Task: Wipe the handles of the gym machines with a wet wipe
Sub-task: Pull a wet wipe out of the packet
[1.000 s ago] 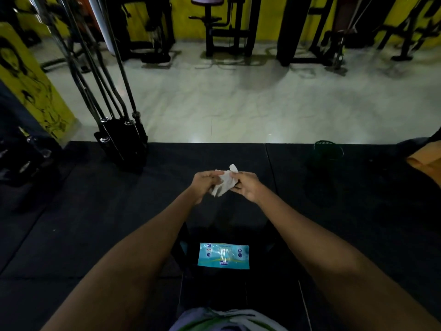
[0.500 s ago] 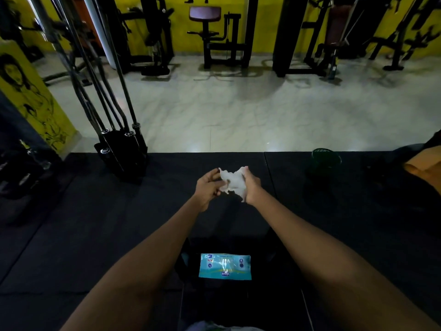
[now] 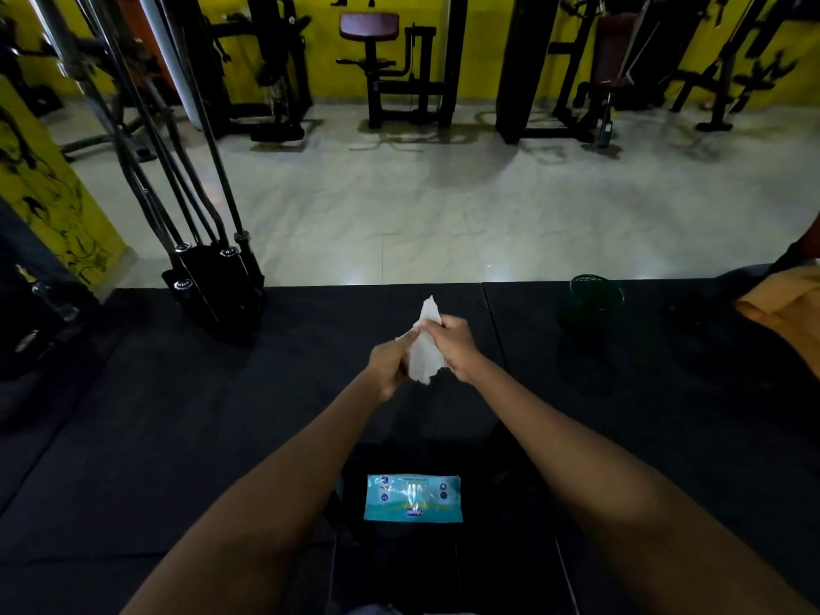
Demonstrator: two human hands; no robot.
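left hand, right hand, apparently both pinching wet wipe between

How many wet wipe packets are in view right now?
1: the light blue plastic wet wipe packet lies on the dark surface between the forearms, below the white wipe held in both hands. Others may be hidden.

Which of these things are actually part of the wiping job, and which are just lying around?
Part of the job:
wet wipe, held by left hand and right hand
wipes pack
gym machine

Lying about:
barbells
green basket
orange cloth
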